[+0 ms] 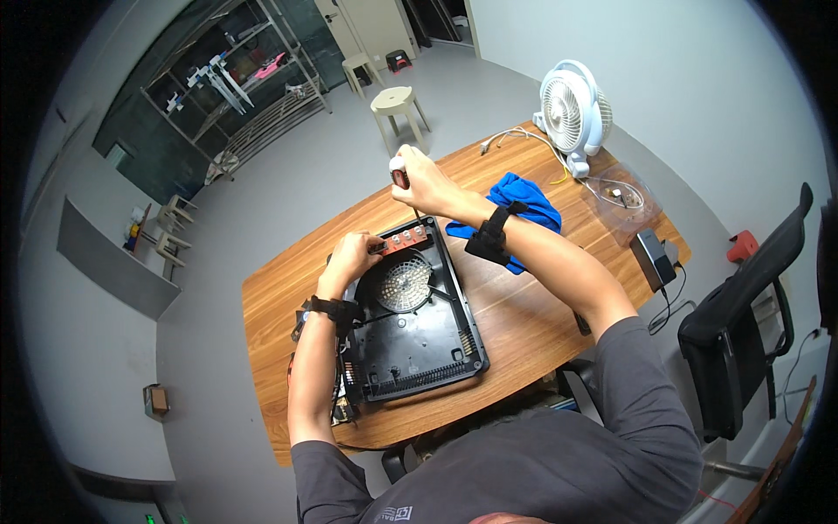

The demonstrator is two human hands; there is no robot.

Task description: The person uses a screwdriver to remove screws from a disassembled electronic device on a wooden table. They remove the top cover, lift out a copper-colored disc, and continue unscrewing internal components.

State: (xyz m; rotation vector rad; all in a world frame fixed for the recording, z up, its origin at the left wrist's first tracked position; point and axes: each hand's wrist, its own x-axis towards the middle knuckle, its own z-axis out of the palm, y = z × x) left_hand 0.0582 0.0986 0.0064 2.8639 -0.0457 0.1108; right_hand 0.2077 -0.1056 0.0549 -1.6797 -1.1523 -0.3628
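An opened black appliance casing (419,336) with a round fan grille (403,284) lies on the wooden table (515,323). At its far edge sits a narrow red circuit board (403,239). My left hand (352,255) pinches the left end of that board. My right hand (419,179) is wrapped around the handle of a screwdriver (400,170), held upright with its shaft pointing down at the board. Both wrists wear black straps.
A blue cloth (524,205) lies behind my right forearm. A white desk fan (572,109), a clear plastic bag (621,203) and a small black box (653,258) stand at the table's right end. A black office chair (751,323) is to the right, stools (397,105) beyond.
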